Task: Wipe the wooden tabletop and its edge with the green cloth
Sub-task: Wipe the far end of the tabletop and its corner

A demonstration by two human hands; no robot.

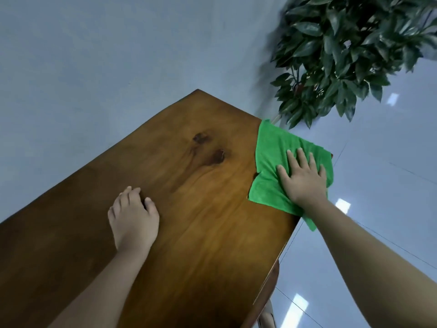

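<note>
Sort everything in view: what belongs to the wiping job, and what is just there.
Job: green cloth; wooden tabletop; right hand, flat on the cloth; left hand, resting on the wood.
Just there: leafy plant; tiled floor.

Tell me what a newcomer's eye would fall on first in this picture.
The bright green cloth at the right edge of the tabletop, pressed flat under the right hand, with one corner hanging over the edge. Next come the dark knots in the wood near the table's middle, and the leafy plant beyond the far right corner.
</note>
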